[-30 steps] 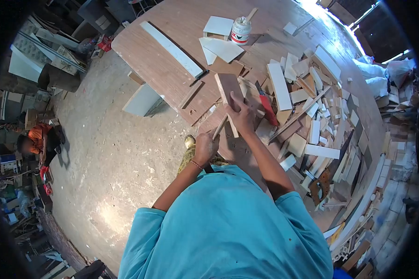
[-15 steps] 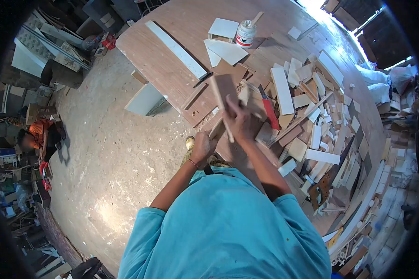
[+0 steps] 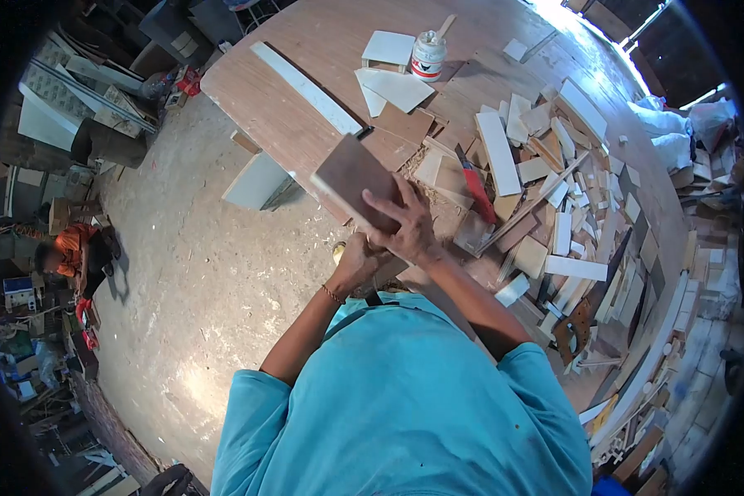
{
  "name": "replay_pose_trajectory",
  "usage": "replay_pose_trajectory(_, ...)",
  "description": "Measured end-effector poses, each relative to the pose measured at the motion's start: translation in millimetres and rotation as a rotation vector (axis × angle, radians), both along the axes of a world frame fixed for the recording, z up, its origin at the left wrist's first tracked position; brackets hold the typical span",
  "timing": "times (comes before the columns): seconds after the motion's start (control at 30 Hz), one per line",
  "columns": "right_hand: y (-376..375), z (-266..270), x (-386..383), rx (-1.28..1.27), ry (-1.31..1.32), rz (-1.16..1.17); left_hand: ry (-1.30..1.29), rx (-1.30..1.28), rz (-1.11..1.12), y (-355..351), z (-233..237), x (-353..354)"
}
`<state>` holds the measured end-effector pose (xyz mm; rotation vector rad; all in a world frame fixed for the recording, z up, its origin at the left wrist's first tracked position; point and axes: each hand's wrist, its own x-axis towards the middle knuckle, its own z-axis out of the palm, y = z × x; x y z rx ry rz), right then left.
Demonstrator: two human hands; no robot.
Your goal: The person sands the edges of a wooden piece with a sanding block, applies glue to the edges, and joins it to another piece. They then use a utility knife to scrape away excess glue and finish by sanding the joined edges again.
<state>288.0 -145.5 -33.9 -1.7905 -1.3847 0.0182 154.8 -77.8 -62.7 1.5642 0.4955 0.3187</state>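
Observation:
My right hand point(image 3: 409, 227) grips a brown wooden board point(image 3: 354, 180), its fingers spread across the board's face and side. The board is tilted, its far end raised over the table's near edge. Close against its lower end, my left hand point(image 3: 359, 262) is closed around a piece of wood, which is mostly hidden by the two hands. A red-handled saw point(image 3: 478, 197) lies among offcuts to the right of my right hand.
On the wooden table point(image 3: 306, 37) are a long white strip point(image 3: 307, 89), white panels point(image 3: 395, 88) and a glue jar point(image 3: 428, 56) with a stick in it. Wood offcuts point(image 3: 498, 157) are heaped at right, near another handsaw point(image 3: 572, 332). A person in orange point(image 3: 74, 250) sits at far left.
The board has swung leftward and turned, so more of its broad face shows. My right hand has shifted slightly left and down with it; my left hand stays close by.

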Motion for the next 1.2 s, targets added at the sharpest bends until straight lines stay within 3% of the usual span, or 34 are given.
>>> replay_pose_trajectory(0.07, -5, -11, 19, -0.031, -0.004, -0.049, 0.216, 0.012, -0.062, 2, 12, -6)
replay_pose_trajectory(0.1, -10, -14, 30, -0.087, 0.138, -0.089, 0.213, 0.013, -0.057, 3, 18, -6)
replay_pose_trajectory(0.2, -17, -53, 43, -0.069, 0.005, -0.235, 0.356, -0.141, 0.022, 1, 30, -6)
replay_pose_trajectory(0.27, -6, -20, 16, 0.029, 0.136, -0.041, 0.423, 0.129, -0.132, 2, 34, 2)
replay_pose_trajectory(0.3, -2, -7, 0, 0.036, 0.081, -0.016, 0.427, 0.122, -0.139, -1, 25, 3)
replay_pose_trajectory(0.37, 2, 11, -4, 0.055, -0.038, -0.011, -0.093, 0.263, 0.027, 2, 12, 9)
replay_pose_trajectory(0.4, 5, 5, -2, 0.080, -0.019, -0.017, -0.087, 0.262, 0.025, 1, 8, 2)
replay_pose_trajectory(0.47, 0, -7, 23, 0.061, -0.019, -0.001, 0.279, 0.131, -0.001, 5, 21, -5)
replay_pose_trajectory(0.53, -7, -20, 38, -0.070, 0.163, -0.111, 0.329, 0.118, 0.016, 5, 10, -15)
replay_pose_trajectory(0.6, -12, -28, 39, -0.107, 0.055, -0.101, 0.461, 0.114, -0.094, 10, 22, -10)
replay_pose_trajectory(0.63, -6, -23, 31, -0.010, 0.152, -0.016, 0.462, 0.112, -0.094, 14, 20, -5)
replay_pose_trajectory(0.67, 0, -13, 14, 0.079, 0.256, 0.063, 0.313, 0.155, -0.151, 15, 15, -2)
replay_pose_trajectory(0.7, 3, -3, 1, 0.098, 0.091, 0.073, 0.156, 0.203, -0.209, 15, 7, 2)
replay_pose_trajectory(0.73, 3, 18, -6, 0.081, -0.073, 0.092, -0.237, 0.540, 0.078, 6, 4, 20)
replay_pose_trajectory(0.83, 3, 9, 3, 0.107, -0.016, 0.070, -0.106, 0.373, 0.051, 10, 20, 9)
replay_pose_trajectory(0.9, -7, -17, 24, 0.085, 0.056, 0.021, 0.632, 0.054, -0.306, 15, 45, 4)
replay_pose_trajectory(1.03, -9, -21, 13, 0.056, 0.058, 0.007, 0.363, 0.162, -0.220, 9, 32, 6)
replay_pose_trajectory(1.1, -4, 12, -6, 0.065, 0.000, 0.034, 0.011, 0.284, -0.151, 11, -4, 8)
replay_pose_trajectory(1.13, -1, 12, -5, 0.075, 0.009, 0.030, 0.024, 0.562, -0.241, 18, 5, 10)
replay_pose_trajectory(1.2, 0, 3, 5, 0.108, 0.008, 0.019, 0.237, 0.214, -0.169, 18, 10, 6)
